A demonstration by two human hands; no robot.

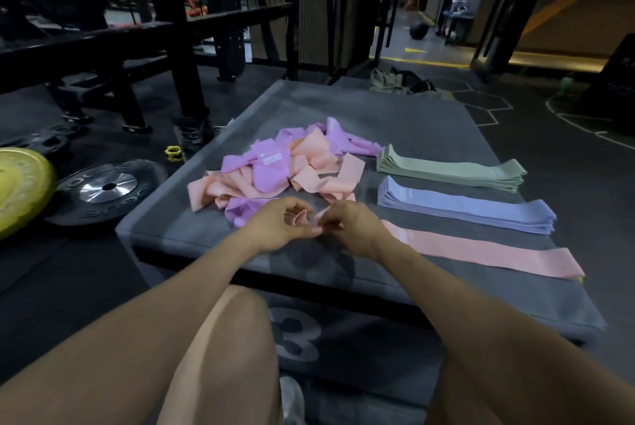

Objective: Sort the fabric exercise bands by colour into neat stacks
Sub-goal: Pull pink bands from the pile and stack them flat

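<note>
Fabric exercise bands on a grey padded platform (429, 108), seen from the head camera. A pink band (481, 247) lies flat along the platform's near edge, stretched lengthwise toward the right corner; its left end rises into the two hands, where the fabric curls into a small fold. The left hand (278, 223) holds that fold with fingers curled around it, and the right hand (347, 225) pinches the same end just beside it, the two hands close together and almost touching. Beyond the pink band, parallel to it, sits a lavender-blue stack (467, 208) of many flat layers with squared edges; beyond that, nearer the far edge, a pale green stack (450, 168) of like form. The three rows lie on the right half of the platform, near one another but apart. To their left, toward the middle of the platform, a loose unsorted heap (285, 167) mixes lilac and peach bands, crumpled, twisted and overlapping; a pale label shows on one lilac band. The platform's front face bears a large numeral 3 (299, 332). On the dark floor to the left lie a black weight plate (106, 189) with a metal hub, a yellow plate (20, 184) partly out of view, and a small yellow collar (174, 154).
</note>
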